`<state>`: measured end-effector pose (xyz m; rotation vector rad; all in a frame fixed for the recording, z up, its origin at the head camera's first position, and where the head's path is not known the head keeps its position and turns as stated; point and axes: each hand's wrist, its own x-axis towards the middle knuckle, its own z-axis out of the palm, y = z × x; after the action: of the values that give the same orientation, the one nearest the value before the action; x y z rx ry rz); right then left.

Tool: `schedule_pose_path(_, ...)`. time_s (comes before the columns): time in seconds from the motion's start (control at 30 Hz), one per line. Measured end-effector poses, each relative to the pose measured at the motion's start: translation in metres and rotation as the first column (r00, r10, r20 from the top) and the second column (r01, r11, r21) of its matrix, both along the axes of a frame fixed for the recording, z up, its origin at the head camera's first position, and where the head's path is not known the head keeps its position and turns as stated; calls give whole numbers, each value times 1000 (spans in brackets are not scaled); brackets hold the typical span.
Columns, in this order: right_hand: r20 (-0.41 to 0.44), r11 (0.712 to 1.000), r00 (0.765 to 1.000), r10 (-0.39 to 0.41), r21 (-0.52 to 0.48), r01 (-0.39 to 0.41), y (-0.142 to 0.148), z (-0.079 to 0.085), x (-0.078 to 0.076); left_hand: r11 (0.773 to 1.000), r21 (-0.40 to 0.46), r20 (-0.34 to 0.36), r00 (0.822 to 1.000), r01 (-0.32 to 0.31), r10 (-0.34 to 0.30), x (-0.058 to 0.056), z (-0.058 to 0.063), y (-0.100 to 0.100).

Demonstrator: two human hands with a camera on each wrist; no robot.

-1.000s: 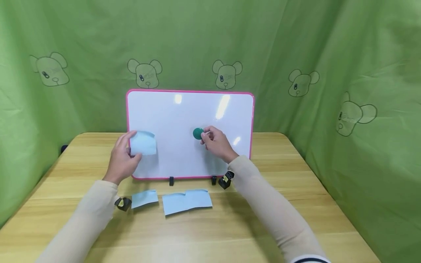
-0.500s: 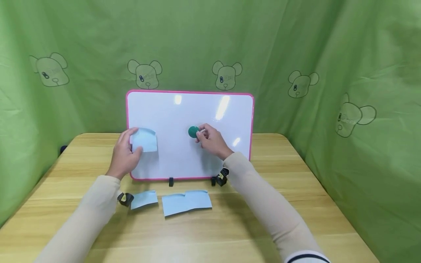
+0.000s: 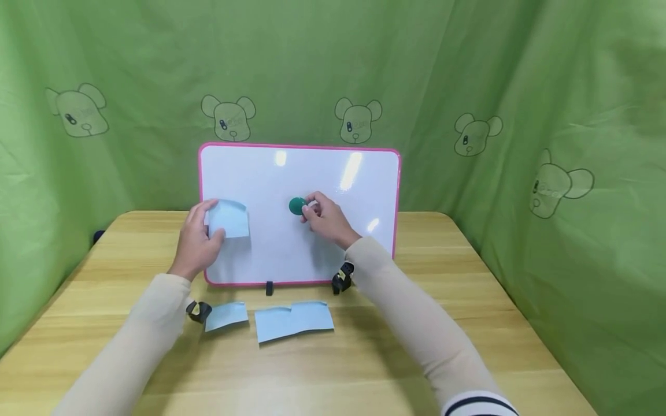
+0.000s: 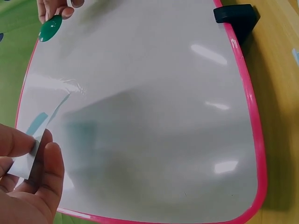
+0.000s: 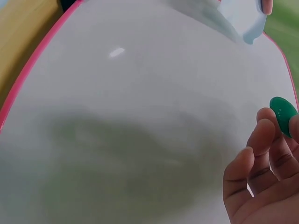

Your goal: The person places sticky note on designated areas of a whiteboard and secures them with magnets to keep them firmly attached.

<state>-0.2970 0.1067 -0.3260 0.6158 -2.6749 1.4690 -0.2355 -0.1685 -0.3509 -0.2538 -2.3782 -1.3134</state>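
Observation:
My left hand [image 3: 198,242] pinches a light blue sticky note [image 3: 230,219] by its left side, in front of the left part of a whiteboard [image 3: 270,254] with a pink frame. In the left wrist view the note [image 4: 24,163] is seen nearly edge-on between thumb and fingers, its upper edge curled. Between the thumb and fingers of my right hand [image 3: 329,218] is a round green magnet [image 3: 297,205], held by its right edge before the middle of the board. The right wrist view shows the magnet [image 5: 283,115] at the fingertips, its glossy face turned outward.
Several light blue notes, such as one sheet [image 3: 226,315] and a wider piece [image 3: 293,321], lie on the wooden table [image 3: 291,375] before the board. Black feet [image 3: 269,288] prop the board up. A green curtain [image 3: 296,52] hangs behind.
My right hand has moved left and slightly up with the green magnet, toward the note. My left hand has raised the blue note a little on the board.

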Motion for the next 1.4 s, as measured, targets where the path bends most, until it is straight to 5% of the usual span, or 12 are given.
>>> schedule_pose_path(1.1, -3, 999, 999, 33, 18, -33, -39, 6, -10, 1000, -22, -33, 999, -10, 10, -23, 6, 10)
schedule_pose_path(1.4, 6, 999, 1000, 29, 18, -29, -47, 7, -11, 1000, -24, 7, 1000, -14, 14, -27, 8, 14)
